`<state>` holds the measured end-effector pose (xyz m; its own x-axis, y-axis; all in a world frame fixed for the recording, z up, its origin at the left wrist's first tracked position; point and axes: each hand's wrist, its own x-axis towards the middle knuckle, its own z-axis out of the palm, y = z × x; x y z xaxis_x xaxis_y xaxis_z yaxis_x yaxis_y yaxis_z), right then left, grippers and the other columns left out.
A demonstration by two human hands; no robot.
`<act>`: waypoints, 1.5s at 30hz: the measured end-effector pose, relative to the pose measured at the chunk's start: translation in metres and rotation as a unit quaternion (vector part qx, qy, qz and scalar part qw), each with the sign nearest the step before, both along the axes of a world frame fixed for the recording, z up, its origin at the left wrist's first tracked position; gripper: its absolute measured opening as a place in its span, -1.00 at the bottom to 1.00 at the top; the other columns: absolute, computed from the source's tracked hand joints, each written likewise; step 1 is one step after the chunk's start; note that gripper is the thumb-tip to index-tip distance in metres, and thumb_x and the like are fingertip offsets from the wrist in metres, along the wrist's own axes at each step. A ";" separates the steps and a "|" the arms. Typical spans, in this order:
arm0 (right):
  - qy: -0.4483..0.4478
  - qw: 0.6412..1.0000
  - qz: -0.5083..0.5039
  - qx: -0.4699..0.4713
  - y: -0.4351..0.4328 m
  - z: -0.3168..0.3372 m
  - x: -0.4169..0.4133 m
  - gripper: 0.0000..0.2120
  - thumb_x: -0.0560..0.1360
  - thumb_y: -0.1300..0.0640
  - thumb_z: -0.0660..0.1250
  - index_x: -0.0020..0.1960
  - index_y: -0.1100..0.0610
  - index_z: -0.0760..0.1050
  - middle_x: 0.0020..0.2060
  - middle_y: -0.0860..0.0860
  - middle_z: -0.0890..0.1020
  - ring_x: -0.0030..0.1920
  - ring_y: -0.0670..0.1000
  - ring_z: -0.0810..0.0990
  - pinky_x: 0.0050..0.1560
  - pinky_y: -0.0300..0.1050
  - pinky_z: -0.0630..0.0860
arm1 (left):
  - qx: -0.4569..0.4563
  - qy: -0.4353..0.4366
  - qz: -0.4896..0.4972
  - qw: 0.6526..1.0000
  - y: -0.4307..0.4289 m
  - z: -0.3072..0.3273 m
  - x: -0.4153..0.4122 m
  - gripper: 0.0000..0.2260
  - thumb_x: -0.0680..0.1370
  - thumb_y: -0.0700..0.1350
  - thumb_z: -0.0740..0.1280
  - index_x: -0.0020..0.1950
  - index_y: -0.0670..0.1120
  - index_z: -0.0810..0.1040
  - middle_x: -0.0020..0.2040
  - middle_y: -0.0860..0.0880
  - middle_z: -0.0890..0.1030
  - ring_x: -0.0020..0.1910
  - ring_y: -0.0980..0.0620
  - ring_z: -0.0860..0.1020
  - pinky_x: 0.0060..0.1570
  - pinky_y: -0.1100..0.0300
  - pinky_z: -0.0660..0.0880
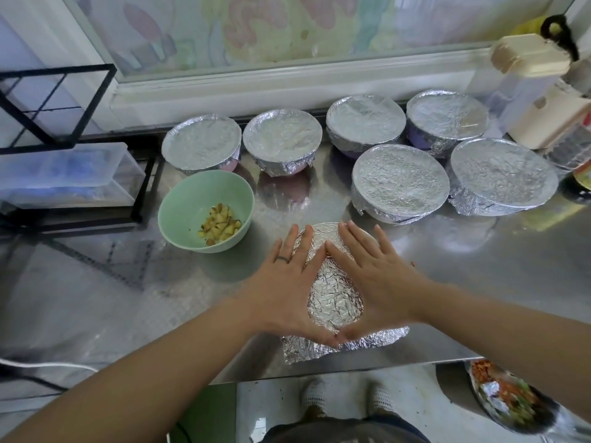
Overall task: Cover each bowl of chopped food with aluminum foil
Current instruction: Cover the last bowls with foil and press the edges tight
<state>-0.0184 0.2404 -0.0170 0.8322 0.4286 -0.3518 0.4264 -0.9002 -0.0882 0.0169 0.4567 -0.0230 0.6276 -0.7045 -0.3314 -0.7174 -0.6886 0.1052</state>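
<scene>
Under both palms, near the counter [479, 282] edge: foil [332, 298] domed over a bowl, I judge. Left grip [287, 282] and right grip [377, 276] lie flat, fingers straight, pressing, clasping nothing. Uncovered green bowl [185, 203] sits beyond-left, nearer my left grip.

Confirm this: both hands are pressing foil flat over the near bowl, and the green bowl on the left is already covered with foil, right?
No. The green bowl is uncovered, its chopped food showing in the head view. The left hand and right hand do press the near bowl's foil flat.
</scene>
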 end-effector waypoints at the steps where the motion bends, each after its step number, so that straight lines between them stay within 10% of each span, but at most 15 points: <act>1: -0.003 1.000 0.001 0.004 0.000 -0.001 0.000 0.36 0.18 -0.76 0.03 0.61 0.04 -0.44 0.56 0.19 -0.45 0.52 0.13 -0.57 0.54 0.35 -0.32 | 0.003 -0.001 0.000 1.000 0.000 0.000 0.000 0.31 0.21 0.70 0.12 0.59 -0.08 -0.39 0.54 -0.17 -0.50 0.47 -0.16 -0.57 0.55 -0.21 -0.19; 16: -0.063 0.998 0.019 0.025 -0.001 -0.004 -0.007 0.27 0.25 -0.74 -0.09 0.67 0.11 -0.02 0.63 0.23 -0.06 0.63 0.24 -0.17 0.50 0.47 0.04 | 0.003 -0.055 -0.012 0.998 0.000 -0.007 -0.004 0.23 0.25 0.63 0.12 0.64 -0.12 -0.21 0.58 -0.26 -0.35 0.51 -0.28 -0.48 0.55 -0.23 -0.11; 39: -0.086 0.992 0.091 -0.013 -0.013 -0.008 -0.006 0.34 0.20 -0.76 0.04 0.67 0.08 -0.21 0.63 0.19 -0.22 0.62 0.21 -0.30 0.52 0.48 -0.12 | 0.006 -0.032 -0.013 0.999 0.002 -0.006 -0.005 0.28 0.22 0.66 0.18 0.63 -0.08 -0.28 0.56 -0.19 -0.45 0.49 -0.23 -0.52 0.54 -0.25 -0.15; 45: -0.122 0.927 -0.174 0.309 -0.030 0.010 -0.030 0.04 0.41 -0.61 0.06 0.67 -0.04 -0.13 0.65 -0.13 -0.14 0.63 -0.09 -0.21 0.61 0.11 -0.12 | -0.057 -0.012 0.000 0.998 -0.009 0.014 -0.012 0.02 0.40 0.60 0.04 0.63 0.08 -0.29 0.56 0.03 -0.48 0.50 -0.01 -0.53 0.53 -0.22 -0.29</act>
